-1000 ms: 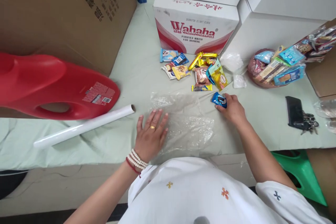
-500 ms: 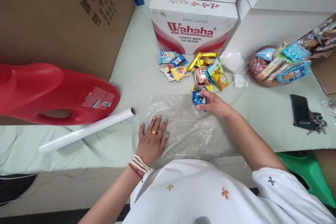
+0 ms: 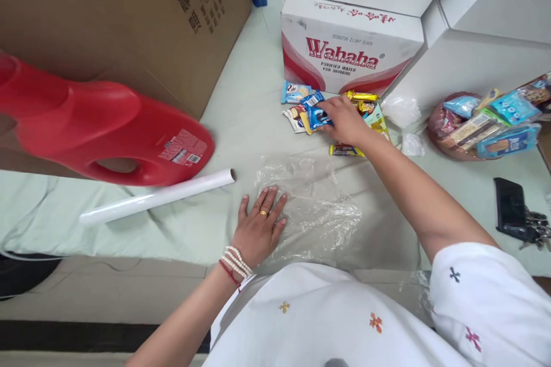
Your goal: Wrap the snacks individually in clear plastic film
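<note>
Blue snack packet (image 3: 315,116), far pile: right hand (image 3: 346,121) fingers closed on it; left hand (image 3: 260,230) spread flat on near plastic sheet (image 3: 321,212).

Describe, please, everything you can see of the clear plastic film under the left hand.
The clear plastic film is thin, see-through and glossy, heavily crinkled, lying roughly flat on the pale green cloth at the table's near edge. The left hand rests palm-down on its left edge, fingers spread. Its far edge reaches toward the snack packets; whether they touch cannot be told. Nothing else lies on it.
</note>
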Available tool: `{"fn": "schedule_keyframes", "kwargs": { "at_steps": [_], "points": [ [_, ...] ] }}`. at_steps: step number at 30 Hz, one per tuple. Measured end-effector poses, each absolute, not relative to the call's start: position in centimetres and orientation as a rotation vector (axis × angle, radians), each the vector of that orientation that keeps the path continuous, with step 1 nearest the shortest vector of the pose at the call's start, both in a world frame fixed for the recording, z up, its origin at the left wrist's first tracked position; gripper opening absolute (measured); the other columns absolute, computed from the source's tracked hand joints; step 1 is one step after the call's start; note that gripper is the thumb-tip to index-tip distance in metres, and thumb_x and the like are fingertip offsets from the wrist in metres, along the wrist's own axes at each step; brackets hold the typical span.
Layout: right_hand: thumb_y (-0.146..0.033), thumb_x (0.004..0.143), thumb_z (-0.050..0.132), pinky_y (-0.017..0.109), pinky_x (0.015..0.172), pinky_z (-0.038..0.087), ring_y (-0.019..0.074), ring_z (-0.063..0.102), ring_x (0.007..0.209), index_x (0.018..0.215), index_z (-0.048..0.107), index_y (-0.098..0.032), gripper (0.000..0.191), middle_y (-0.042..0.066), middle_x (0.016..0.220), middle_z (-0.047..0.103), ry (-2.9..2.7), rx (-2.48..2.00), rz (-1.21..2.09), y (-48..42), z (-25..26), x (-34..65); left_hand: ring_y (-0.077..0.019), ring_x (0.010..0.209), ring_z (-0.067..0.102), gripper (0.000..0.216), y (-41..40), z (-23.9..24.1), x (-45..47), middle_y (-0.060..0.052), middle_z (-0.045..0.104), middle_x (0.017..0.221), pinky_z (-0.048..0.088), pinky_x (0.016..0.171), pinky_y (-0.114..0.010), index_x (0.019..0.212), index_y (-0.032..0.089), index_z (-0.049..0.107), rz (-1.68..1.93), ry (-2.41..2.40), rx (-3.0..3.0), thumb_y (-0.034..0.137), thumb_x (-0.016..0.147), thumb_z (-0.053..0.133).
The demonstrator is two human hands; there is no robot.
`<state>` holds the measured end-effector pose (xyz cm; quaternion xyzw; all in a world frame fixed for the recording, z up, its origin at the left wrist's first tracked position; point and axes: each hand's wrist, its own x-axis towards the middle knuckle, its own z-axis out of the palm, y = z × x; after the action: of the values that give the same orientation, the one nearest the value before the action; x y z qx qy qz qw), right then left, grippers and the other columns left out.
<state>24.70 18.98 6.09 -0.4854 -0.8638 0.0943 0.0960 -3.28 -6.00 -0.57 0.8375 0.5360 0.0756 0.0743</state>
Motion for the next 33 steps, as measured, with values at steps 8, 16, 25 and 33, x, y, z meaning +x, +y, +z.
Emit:
{"fn": "schedule_keyframes", "kwargs": {
  "at_steps": [8, 16, 25, 33],
  "points": [
    [-0.03, 0.084, 0.071, 0.057, 0.109, 0.031, 0.0427, 0.041, 0.129, 0.134, 0.06, -0.007, 0.057, 0.024, 0.13, 0.057, -2.695, -1.561, 0.083, 20.4, 5.8, 23.4, -0.0316, 0.152, 0.039, 0.055, -6.1, -0.1, -3.1, -0.013, 0.04, 0.164, 0.014, 0.126, -0.062, 0.158, 0.023, 0.042, 0.272, 1.64, 2.482, 0.037, 0.105, 0.043],
    [-0.048, 0.079, 0.073, 0.035, 0.08, 0.05, 0.0237, 0.06, 0.089, 0.123, 0.06, -0.021, 0.053, 0.005, 0.103, 0.064, -2.225, -1.302, 1.222, 6.5, 10.4, 23.0, -0.0297, 0.154, 0.035, 0.06, -6.3, -0.3, -3.2, -0.013, 0.039, 0.165, 0.012, 0.128, -0.059, 0.161, 0.019, 0.036, 0.319, 1.644, 2.404, 0.041, 0.105, 0.04],
    [-0.056, 0.076, 0.07, 0.031, 0.065, 0.046, 0.0191, 0.057, 0.07, 0.112, 0.057, -0.017, 0.055, 0.003, 0.085, 0.065, -1.488, -2.061, 0.794, 2.9, 7.3, 28.4, -0.03, 0.154, 0.035, 0.066, -6.3, -0.3, -3.4, -0.015, 0.036, 0.166, 0.013, 0.128, -0.058, 0.165, 0.017, 0.024, 0.333, 1.631, 2.406, 0.04, 0.105, 0.039],
    [-0.031, 0.084, 0.072, 0.044, 0.09, 0.047, 0.0333, 0.061, 0.107, 0.118, 0.06, -0.019, 0.038, 0.015, 0.116, 0.067, -2.614, -1.66, 0.651, -1.0, 7.3, 19.3, -0.0313, 0.156, 0.032, 0.073, -6.3, -0.2, -5.2, -0.019, 0.036, 0.166, 0.024, 0.125, -0.058, 0.166, 0.019, 0.011, 0.591, 1.572, 2.33, 0.037, 0.104, 0.044]
  ]
}}
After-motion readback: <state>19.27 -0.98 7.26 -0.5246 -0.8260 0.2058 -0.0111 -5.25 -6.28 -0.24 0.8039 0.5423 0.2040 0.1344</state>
